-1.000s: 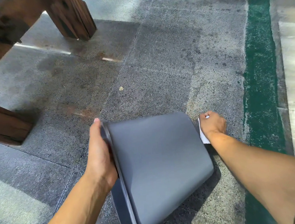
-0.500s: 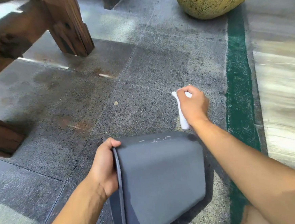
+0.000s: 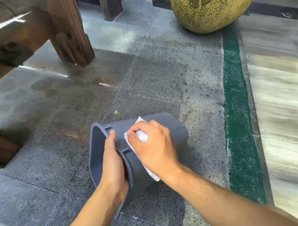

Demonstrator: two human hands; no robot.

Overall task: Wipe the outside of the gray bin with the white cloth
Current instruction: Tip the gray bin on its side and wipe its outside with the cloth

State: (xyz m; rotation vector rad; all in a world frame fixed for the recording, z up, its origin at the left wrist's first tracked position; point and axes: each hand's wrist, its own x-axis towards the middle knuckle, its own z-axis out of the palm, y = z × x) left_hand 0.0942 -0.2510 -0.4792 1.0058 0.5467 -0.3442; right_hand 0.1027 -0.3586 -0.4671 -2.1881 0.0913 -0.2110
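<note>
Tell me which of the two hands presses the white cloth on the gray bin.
The right hand presses the white cloth against the outer wall of the gray bin. The left hand only grips the bin's rim.

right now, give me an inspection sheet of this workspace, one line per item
surface: speckled grey stone floor with stains and a small pale scrap.
job's things: gray plastic bin tipped on its side, opening to the left; white cloth lies against its outer wall.
clutter: nothing seen beyond the scrap.
hands: left hand grips the bin's rim; right hand holds the cloth on the bin, fingers curled over it.
cables: dark tangle at the top edge, too small to tell.
surroundings: brown wooden bench legs, yellow speckled round pot, green painted strip, pale streaked paving.
</note>
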